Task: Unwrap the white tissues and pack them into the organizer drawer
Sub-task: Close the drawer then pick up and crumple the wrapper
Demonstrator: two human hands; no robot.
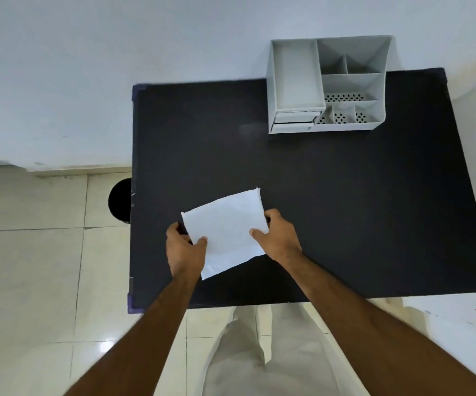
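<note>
Looking down from your head, you see both of your bare forearms reaching over a black table. Between your hands is a flat white pack of tissues, roughly square and turned at a slant, held over the near-left part of the tabletop. Whether its underside touches the table cannot be told.

Your left hand grips the pack's left edge — thumb lying on the top face, the other fingers curled beneath and out of sight. Your right hand grips the right edge the same way, thumb on top, fingers wrapped under.

The white organizer stands well apart from the pack, at the far edge of the table against a pale wall. It has a long open tray on its left side, several smaller open compartments on its right — some with perforated bottoms — and two shallow drawers stacked at its lower left front, both pushed in or nearly so.

Pale floor tiles and your light trousers show below the table's near edge.
</note>
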